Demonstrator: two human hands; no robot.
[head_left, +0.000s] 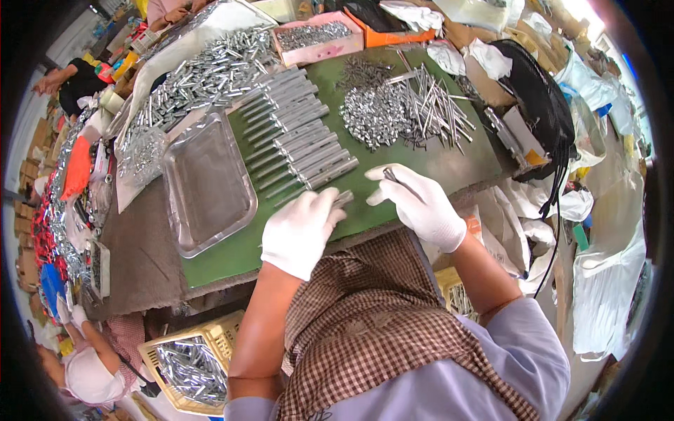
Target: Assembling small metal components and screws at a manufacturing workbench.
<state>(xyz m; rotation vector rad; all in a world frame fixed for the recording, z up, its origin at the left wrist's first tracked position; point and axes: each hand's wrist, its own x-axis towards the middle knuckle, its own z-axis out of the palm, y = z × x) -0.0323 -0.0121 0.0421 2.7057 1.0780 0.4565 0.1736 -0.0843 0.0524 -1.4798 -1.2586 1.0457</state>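
Both metal pieces in use sit near the middle of the frame: a short silver cylinder (342, 200) in the left hand (302, 228) and a darker metal piece (402, 184) in the right hand (421, 209), over the front of the bench (228, 263). Good handling here probably means keeping the two level, squaring their ends before any contact, and steering with the fingertips, since smooth metal could slip against glove fabric. The left hand is closed round its cylinder, back upward, fingers toward the upper right. The right hand comes from the lower right, clamped on its piece, pointing upper left, forefinger and thumb tips parted.
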